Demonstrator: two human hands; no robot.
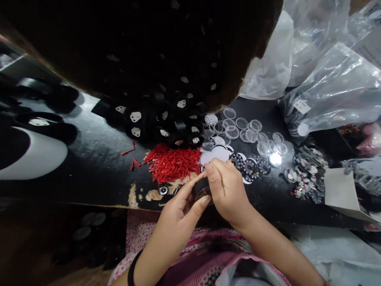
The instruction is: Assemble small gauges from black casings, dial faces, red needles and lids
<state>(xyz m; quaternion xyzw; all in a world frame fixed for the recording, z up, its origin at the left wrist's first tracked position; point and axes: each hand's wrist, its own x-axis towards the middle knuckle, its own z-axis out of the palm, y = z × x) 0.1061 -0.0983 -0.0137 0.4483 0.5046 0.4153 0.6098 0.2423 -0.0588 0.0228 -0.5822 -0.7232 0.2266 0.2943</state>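
Near the table's front edge, my left hand (183, 209) is closed around a small black round case (202, 188), with the thumb along its near side. My right hand (228, 191) is curled into a pinch against the top right of the case; whatever its fingers hold is hidden. Just beyond my hands lies a heap of thin red plastic pointers (174, 162). White discs (219, 154) and black dials with white markings (251, 167) overlap to its right. Clear round covers (232, 132) are scattered behind them.
A large dark container (143, 43) tips toward me, black round cases with white plates (136, 116) spilling from it. Right are clear plastic bags (336, 91), small mechanisms (308, 178) and an open white box (341, 190). A white curved piece (44, 159) stands left.
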